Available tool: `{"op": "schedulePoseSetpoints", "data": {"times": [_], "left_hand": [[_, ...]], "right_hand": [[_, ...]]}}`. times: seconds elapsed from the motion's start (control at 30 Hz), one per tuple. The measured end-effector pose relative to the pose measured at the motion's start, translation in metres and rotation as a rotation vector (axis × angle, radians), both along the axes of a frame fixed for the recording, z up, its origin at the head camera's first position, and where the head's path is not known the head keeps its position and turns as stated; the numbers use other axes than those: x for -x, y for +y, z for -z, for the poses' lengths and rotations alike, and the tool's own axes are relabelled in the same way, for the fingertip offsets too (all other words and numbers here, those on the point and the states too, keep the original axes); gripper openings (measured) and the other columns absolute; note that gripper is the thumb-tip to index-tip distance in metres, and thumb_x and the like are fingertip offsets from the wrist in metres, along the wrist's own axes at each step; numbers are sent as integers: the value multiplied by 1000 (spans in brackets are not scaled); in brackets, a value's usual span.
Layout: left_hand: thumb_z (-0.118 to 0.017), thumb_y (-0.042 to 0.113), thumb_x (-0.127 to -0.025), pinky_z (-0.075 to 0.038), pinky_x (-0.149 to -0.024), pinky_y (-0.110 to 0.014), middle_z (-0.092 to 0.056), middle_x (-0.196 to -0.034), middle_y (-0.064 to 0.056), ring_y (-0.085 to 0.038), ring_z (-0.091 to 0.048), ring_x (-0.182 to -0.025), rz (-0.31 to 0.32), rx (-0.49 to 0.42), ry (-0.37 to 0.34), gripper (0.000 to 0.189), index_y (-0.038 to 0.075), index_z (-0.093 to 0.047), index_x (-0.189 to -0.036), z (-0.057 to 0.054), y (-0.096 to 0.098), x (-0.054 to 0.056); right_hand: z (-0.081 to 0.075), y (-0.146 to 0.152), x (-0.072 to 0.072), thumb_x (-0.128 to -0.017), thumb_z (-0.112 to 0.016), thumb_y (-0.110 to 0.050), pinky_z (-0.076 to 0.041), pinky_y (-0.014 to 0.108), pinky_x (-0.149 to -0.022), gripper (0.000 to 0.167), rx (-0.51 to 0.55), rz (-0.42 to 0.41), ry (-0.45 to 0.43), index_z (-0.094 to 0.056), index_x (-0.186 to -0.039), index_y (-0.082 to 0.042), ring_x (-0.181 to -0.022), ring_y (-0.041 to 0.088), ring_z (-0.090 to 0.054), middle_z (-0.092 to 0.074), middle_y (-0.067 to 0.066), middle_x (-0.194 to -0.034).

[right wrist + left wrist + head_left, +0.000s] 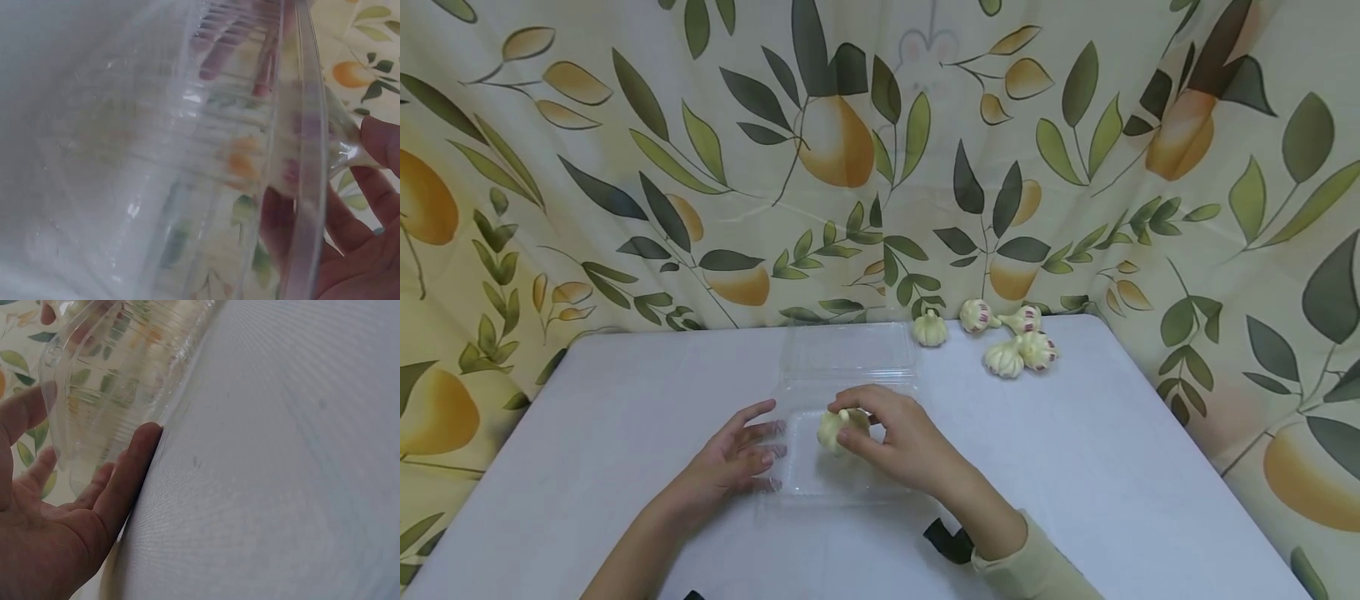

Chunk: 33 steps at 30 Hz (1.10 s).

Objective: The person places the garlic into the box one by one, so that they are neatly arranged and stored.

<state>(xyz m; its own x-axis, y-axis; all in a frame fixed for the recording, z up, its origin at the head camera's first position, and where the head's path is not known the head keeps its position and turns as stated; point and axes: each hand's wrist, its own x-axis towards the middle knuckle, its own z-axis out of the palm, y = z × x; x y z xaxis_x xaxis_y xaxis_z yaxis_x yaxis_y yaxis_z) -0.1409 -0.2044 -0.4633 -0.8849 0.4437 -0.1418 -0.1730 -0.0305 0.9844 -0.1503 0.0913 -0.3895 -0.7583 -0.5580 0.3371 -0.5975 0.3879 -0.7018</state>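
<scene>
A clear plastic clamshell box [799,471] lies open on the table, its lid [850,350] folded back toward the curtain. My right hand [898,433] holds a garlic bulb [832,429] over the box's base, thumb on one side and fingers on the other. In the right wrist view the garlic bulb [342,134] shows beyond the box's clear wall. At the left side of the box, my left hand [726,462] has its fingers spread against the edge. The left wrist view shows this hand [59,531] beside the transparent wall [94,394], with nothing pinched.
Several more garlic bulbs [1003,359] sit at the back right of the white table [1075,467], some with purple marks. One pale bulb [929,328] stands beside the lid. Behind the table hangs a fruit-patterned curtain [737,167]. A black strap [949,542] lies near the right wrist.
</scene>
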Motion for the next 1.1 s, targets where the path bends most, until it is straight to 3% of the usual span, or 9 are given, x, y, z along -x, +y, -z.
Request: {"op": "schedulePoseSetpoints", "data": {"times": [0.23, 0.6, 0.9, 1.1], "left_hand": [[-61, 7, -97, -56, -90, -47, -28, -156, -24, -27, -53, -128, -13, 9, -11, 76, 17, -17, -158, -1, -1, -1], [-60, 7, -98, -56, -90, -47, -27, -155, -26, -29, -52, -129, 1, -1, 8, 75, 16, -17, -158, 0, -1, 0], [-60, 7, -98, -56, -90, -47, -28, -155, -24, -29, -51, -129, 2, 0, 7, 75, 17, -17, -158, -1, 0, 0], [-59, 7, -99, -56, -89, -46, -27, -155, -26, -27, -53, -127, 13, -6, 14, 74, 16, -17, -158, 1, -1, 0]], "right_hand": [[6, -8, -3, -95, -68, -26, -55, 32, -89, 27, -6, -16, -13, -65, -122, -22, -118, 11, -59, -65, -6, -128], [21, -18, -7, -96, -67, -27, -55, 34, -88, 27, -30, -66, 57, -65, -122, -21, -111, 9, -61, -66, -8, -125], [30, -25, -9, -94, -70, -24, -49, 32, -100, 27, -48, -94, 95, -65, -120, -18, -117, 9, -61, -68, -7, -121], [36, -30, -12, -93, -71, -23, -48, 31, -102, 27, -71, -94, 95, -66, -119, -18, -118, 8, -60, -68, -7, -120]]}}
